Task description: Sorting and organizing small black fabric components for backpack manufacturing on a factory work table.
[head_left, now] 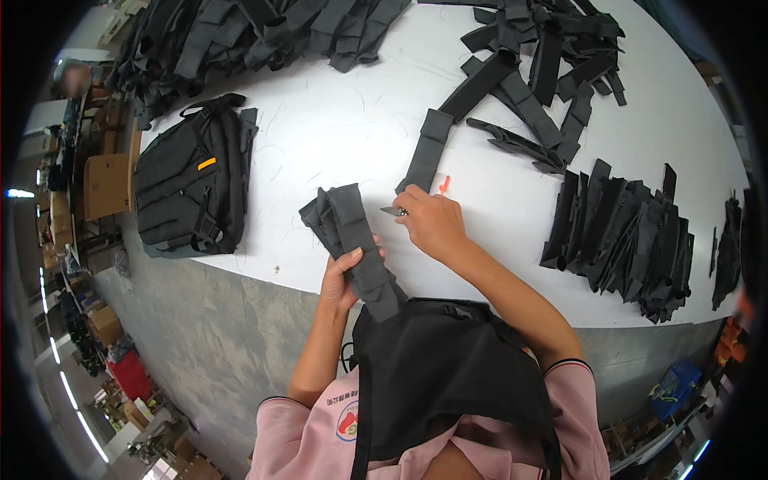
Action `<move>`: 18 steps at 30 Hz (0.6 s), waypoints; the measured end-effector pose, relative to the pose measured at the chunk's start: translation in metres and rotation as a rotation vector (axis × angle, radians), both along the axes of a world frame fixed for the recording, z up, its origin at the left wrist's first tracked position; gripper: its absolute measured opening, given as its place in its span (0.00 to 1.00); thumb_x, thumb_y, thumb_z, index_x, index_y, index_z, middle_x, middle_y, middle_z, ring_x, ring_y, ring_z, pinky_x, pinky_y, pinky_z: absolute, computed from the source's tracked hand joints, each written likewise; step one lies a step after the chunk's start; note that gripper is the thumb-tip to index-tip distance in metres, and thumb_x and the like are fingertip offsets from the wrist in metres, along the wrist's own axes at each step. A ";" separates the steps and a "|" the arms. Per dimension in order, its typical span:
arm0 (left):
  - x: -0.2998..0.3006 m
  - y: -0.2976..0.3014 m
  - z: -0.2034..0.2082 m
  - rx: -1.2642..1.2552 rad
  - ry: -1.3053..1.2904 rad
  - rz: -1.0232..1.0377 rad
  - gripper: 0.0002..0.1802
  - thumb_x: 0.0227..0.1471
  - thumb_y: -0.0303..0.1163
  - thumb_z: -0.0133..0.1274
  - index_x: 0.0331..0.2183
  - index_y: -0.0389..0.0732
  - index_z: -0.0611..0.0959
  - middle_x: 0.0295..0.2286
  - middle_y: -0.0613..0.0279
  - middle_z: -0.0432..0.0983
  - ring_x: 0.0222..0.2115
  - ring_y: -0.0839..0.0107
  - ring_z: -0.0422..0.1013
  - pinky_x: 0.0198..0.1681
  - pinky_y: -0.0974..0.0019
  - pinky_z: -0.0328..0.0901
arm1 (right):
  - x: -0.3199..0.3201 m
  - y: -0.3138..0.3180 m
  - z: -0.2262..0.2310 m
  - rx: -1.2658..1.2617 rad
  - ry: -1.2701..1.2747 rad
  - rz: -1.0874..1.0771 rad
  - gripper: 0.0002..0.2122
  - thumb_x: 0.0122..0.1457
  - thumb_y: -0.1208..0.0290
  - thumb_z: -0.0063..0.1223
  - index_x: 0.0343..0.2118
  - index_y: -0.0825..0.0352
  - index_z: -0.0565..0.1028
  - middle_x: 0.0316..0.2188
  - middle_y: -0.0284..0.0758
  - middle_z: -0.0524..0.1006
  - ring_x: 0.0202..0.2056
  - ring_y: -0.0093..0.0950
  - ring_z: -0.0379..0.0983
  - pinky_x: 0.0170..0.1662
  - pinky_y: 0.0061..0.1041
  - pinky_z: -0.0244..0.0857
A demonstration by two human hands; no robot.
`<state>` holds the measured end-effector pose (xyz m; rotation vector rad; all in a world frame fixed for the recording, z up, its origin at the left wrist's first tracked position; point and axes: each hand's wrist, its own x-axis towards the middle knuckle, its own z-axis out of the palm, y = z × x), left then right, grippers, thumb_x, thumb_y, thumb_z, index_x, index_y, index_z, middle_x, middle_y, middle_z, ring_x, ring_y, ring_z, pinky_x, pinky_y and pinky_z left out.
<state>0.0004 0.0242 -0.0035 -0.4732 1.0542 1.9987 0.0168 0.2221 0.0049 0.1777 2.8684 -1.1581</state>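
My left hand (344, 272) is closed around a bunch of dark grey fabric strips (356, 240), folded over one another and held just in front of my black apron. My right hand (434, 220) is closed too, with a small pointed metal blade (392, 211), apparently thread snips, sticking out to the left of its fingers. The near end of a long grey fabric strip (428, 148) meets the right fingertips; whether they pinch it I cannot tell. That strip runs away from me toward a tangled heap of strips (520, 72).
A black backpack (192, 180) lies at the left of the white table (320, 144). More dark strips (256, 40) are piled at the far left, and a stacked row of strips (620, 240) lies at the right. A small orange-red piece (444, 186) sits beside my right hand.
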 end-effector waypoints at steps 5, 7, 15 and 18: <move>0.001 -0.009 0.004 -0.010 0.031 0.059 0.23 0.42 0.32 0.55 0.40 0.30 0.71 0.34 0.53 0.70 0.33 0.61 0.70 0.38 0.62 0.68 | 0.005 -0.004 0.008 0.135 0.092 0.112 0.08 0.44 0.74 0.56 0.29 0.63 0.70 0.27 0.32 0.68 0.26 0.32 0.69 0.30 0.30 0.61; 0.002 -0.012 0.004 0.000 0.032 0.053 0.24 0.42 0.32 0.55 0.40 0.30 0.71 0.35 0.53 0.70 0.33 0.61 0.70 0.38 0.62 0.68 | 0.004 -0.008 0.008 0.183 0.121 0.164 0.09 0.44 0.75 0.56 0.29 0.64 0.70 0.27 0.32 0.67 0.26 0.32 0.69 0.30 0.30 0.61; 0.007 -0.015 0.007 0.029 0.039 0.038 0.23 0.43 0.31 0.55 0.41 0.29 0.70 0.35 0.53 0.70 0.35 0.61 0.70 0.39 0.61 0.68 | 0.002 -0.027 -0.013 0.211 0.250 0.150 0.05 0.41 0.79 0.49 0.24 0.64 0.69 0.25 0.32 0.68 0.23 0.27 0.70 0.26 0.26 0.57; 0.007 -0.018 0.004 0.018 0.029 0.053 0.23 0.43 0.31 0.54 0.41 0.29 0.70 0.36 0.53 0.70 0.35 0.61 0.70 0.39 0.61 0.68 | 0.017 -0.019 -0.012 0.171 0.208 0.089 0.07 0.46 0.74 0.54 0.28 0.64 0.70 0.26 0.32 0.67 0.23 0.29 0.68 0.28 0.28 0.59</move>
